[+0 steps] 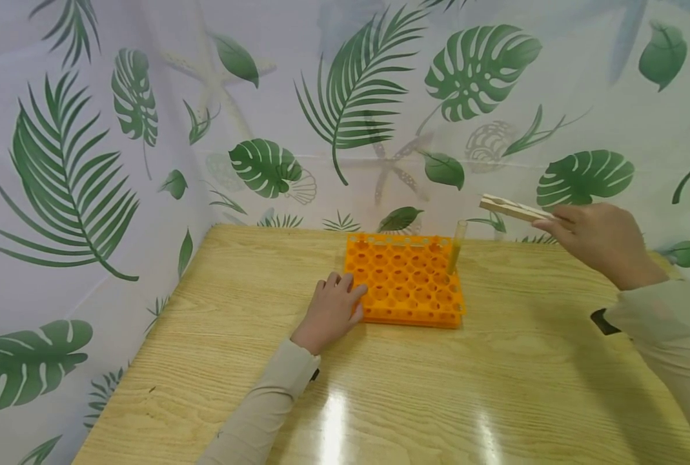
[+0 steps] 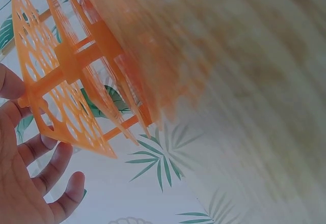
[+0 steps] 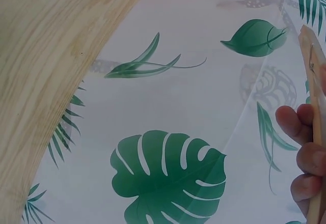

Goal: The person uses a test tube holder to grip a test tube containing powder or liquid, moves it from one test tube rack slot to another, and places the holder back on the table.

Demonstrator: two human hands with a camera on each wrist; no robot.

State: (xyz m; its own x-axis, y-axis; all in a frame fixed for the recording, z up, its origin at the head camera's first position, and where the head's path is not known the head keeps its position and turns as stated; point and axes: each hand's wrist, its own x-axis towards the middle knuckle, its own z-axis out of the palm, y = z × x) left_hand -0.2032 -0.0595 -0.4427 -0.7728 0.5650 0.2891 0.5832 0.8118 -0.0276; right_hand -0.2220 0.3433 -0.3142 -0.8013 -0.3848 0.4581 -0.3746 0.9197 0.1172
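Observation:
An orange test tube rack [image 1: 401, 278] stands on the table, its top plate full of round holes. One glass test tube [image 1: 457, 248] with yellowish liquid leans slightly at the rack's right side. At the rack's left edge is my left hand [image 1: 333, 310]; in the left wrist view its thumb and forefinger pinch a corner of the rack [image 2: 66, 76], with the other fingers loosely spread. My right hand [image 1: 600, 242] is raised right of the rack and grips a wooden test tube holder [image 1: 513, 208], whose free end points left. Its metal spring shows on the holder [image 3: 311, 66] in the right wrist view.
The wood-grain table [image 1: 252, 336] spreads around the rack. A pale curtain [image 1: 193, 129] printed with green leaves hangs behind the table and along its left side.

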